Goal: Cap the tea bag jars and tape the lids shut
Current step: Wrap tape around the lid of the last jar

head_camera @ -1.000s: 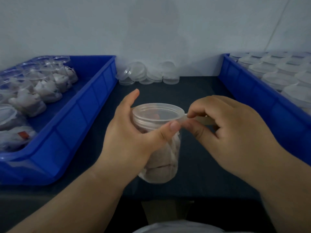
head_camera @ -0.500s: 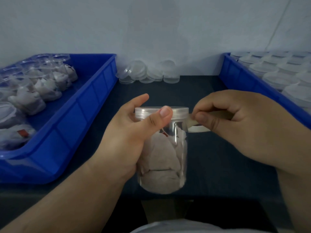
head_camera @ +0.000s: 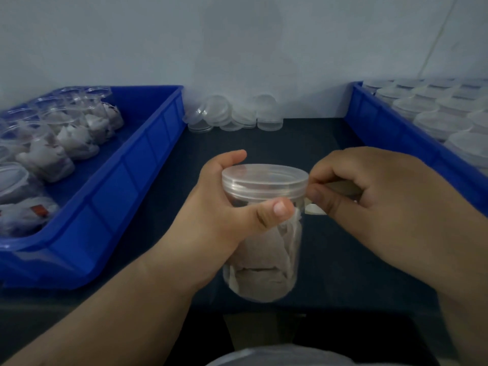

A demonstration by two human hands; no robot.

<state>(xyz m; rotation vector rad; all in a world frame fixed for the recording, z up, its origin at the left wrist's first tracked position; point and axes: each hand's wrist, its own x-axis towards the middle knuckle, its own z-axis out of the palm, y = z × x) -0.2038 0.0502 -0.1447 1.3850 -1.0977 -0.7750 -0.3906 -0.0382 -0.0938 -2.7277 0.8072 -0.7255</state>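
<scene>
Left hand (head_camera: 219, 220) grips jar (head_camera: 264, 260); dark table (head_camera: 264, 143), pale wall (head_camera: 237, 48).

Two hands (head_camera: 224, 217) (head_camera: 375, 202), two blue bins (head_camera: 118, 202) (head_camera: 383, 128), one jar (head_camera: 264, 260), one tape strip (head_camera: 315, 208)

A small packing workshop. Blue bins (head_camera: 113, 207) at the left and right edges hold rows of clear jars (head_camera: 76, 140); spare lids (head_camera: 219, 112) line the bare wall (head_camera: 237, 48) at upper centre.

Left hand (head_camera: 224, 215) grips capped jar (head_camera: 264, 249); right hand (head_camera: 369, 204) pinches tape (head_camera: 315, 208) at lid (head_camera: 264, 180).
</scene>
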